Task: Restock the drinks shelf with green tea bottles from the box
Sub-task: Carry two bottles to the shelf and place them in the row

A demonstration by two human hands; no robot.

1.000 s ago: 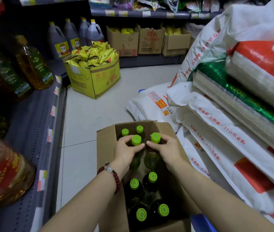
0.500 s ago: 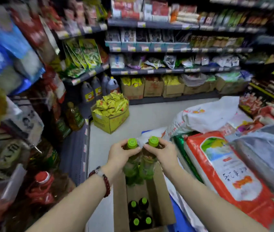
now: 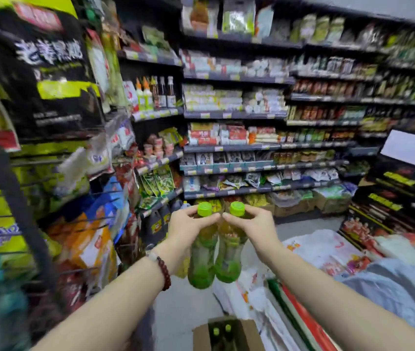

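The left hand (image 3: 186, 229) grips one green tea bottle (image 3: 202, 259) by its neck. The right hand (image 3: 252, 229) grips another bottle (image 3: 229, 254), touching the first. The box (image 3: 248, 334) sits below both hands.

left hand (image 3: 184, 228), right hand (image 3: 252, 228), two bottles (image 3: 202, 259) (green-capped), aloft

Both bare forearms reach forward, raised to mid-frame. The left hand (image 3: 184, 230), a dark red beaded bracelet (image 3: 165, 272) on its wrist, and the right hand (image 3: 253, 230) each keep a closed grip, fingertips nearly meeting
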